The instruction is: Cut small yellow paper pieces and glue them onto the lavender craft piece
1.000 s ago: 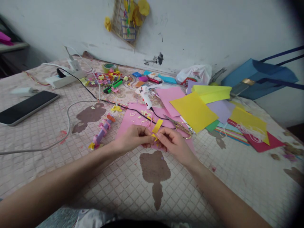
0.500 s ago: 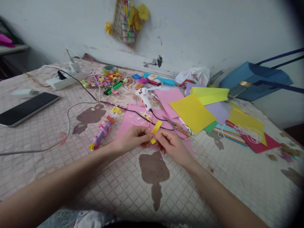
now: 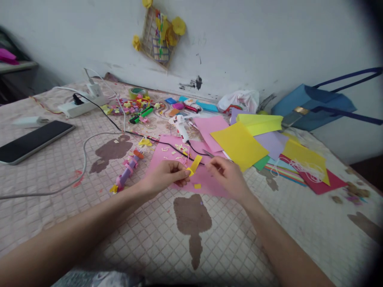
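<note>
My left hand (image 3: 169, 174) pinches a yellow strip (image 3: 195, 164) over a pink sheet (image 3: 158, 155). A small yellow piece (image 3: 197, 186) lies on that sheet between my hands. My right hand (image 3: 226, 175) is to the right, over the scissors (image 3: 207, 153), most of which it hides; its fingers are curled, and whether they hold anything is unclear. The white glue gun (image 3: 180, 126) lies beyond my hands, its black cord crossing the pink sheet. Left of my left hand lies a purple stick with pink, orange and yellow pieces (image 3: 128, 170).
A phone (image 3: 36, 139) and power strip (image 3: 82, 107) sit at left, with cables across the cloth. Foam pieces (image 3: 128, 107) and a green cutter (image 3: 141, 114) lie farther back. Yellow paper (image 3: 239, 145), other coloured sheets and a blue bag (image 3: 311, 107) are at right.
My right hand has moved right, away from the yellow strip and my left hand, towards the scissors. A small yellow piece now shows on the pink sheet. The view has shifted slightly.
</note>
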Demonstrator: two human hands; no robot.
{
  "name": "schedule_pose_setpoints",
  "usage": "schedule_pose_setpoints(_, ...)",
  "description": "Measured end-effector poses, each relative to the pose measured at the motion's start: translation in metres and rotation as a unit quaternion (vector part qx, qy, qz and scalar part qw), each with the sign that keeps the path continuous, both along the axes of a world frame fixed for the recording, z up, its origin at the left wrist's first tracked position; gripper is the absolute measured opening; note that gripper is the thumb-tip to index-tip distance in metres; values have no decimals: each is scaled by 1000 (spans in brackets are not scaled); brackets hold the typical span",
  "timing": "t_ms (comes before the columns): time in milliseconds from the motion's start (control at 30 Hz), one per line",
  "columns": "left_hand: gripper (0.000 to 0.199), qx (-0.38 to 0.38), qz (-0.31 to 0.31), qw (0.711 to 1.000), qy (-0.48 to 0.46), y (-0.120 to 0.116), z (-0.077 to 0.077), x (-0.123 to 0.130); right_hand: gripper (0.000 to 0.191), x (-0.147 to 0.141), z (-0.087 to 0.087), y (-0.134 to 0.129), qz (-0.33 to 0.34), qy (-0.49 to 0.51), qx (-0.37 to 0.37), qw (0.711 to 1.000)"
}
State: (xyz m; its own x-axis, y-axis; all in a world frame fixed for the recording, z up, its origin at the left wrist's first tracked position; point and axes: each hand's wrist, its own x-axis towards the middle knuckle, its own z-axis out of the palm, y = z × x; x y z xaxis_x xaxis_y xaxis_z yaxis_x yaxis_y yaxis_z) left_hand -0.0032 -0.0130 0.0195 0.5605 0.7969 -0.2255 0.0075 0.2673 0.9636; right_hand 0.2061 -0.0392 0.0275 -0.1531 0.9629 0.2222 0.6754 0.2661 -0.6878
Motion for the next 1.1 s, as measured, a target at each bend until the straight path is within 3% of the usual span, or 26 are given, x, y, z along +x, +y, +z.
schedule_pose_setpoints(67, 20, -10, 10, 1000, -6, 0, 0, 0, 8, 26, -3, 10, -73, -104, 46, 991)
schedule_pose_setpoints(133, 20, -21, 11, 1000, -12, 1, -1, 0, 14, 51, -11, 19, -108, -181, 54, 976)
schedule_pose_setpoints(300, 19, -47, 17, 998, -30, 3, -5, 0, 15, 76, -27, 28, -83, -271, 8, 959)
schedule_pose_setpoints(433, 19, -60, 32, 996, -51, 3, -6, 0, 13, 73, -21, 24, -80, -286, 4, 955)
schedule_pose_setpoints(567, 20, -68, 42, 994, -72, 3, -6, 0, 8, 66, -5, 16, -89, -221, -31, 971)
schedule_pose_setpoints(700, 20, -65, 48, 992, -93, 2, -3, 0, 10, 40, 10, 4, 21, -99, -48, 994)
schedule_pose_setpoints(833, 20, -48, 51, 991, -110, 2, 1, -1, 13, 8, 16, -13, 125, -37, -96, 987)
schedule_pose_setpoints(1100, 19, -29, 42, 989, -140, 4, 4, -2, 25, 2, 15, -21, 162, 47, -202, 965)
